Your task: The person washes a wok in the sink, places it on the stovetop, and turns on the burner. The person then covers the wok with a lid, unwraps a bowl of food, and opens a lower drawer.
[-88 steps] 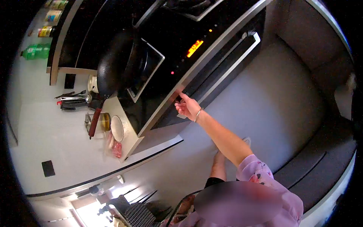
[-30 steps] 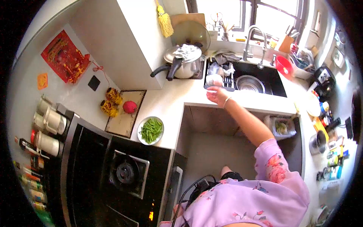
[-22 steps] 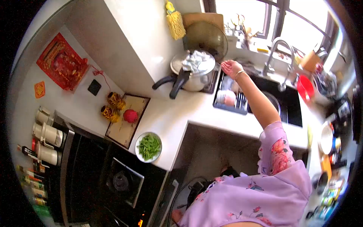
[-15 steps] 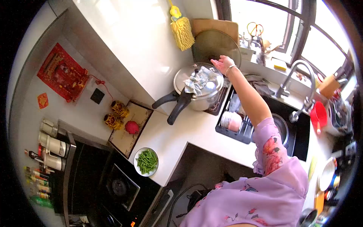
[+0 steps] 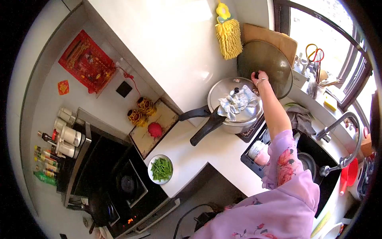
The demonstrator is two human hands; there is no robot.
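Observation:
My right hand (image 5: 260, 77), a bracelet at its wrist, reaches past the pressure cooker (image 5: 213, 93) to a large glass lid (image 5: 274, 55). Its fingers are closed around the lid's dark knob. Leaning upright, the lid rests in front of a wooden cutting board (image 5: 290, 42). A checked cloth (image 5: 238, 103) lies crumpled on top of the cooker, whose two black handles point toward the lower left. My left hand is out of sight.
A plate of green beans (image 5: 161, 169) sits near the counter corner by the black stove (image 5: 147, 215). Right of the cooker are a dish rack with bowls (image 5: 258, 153), the sink and a curved faucet (image 5: 352, 115). Scissors (image 5: 314, 51) stand by the window.
My right hand has gone from open fingers near the lid to a closed grip on its knob. The camera view has shifted, so the scene sits farther right and lower.

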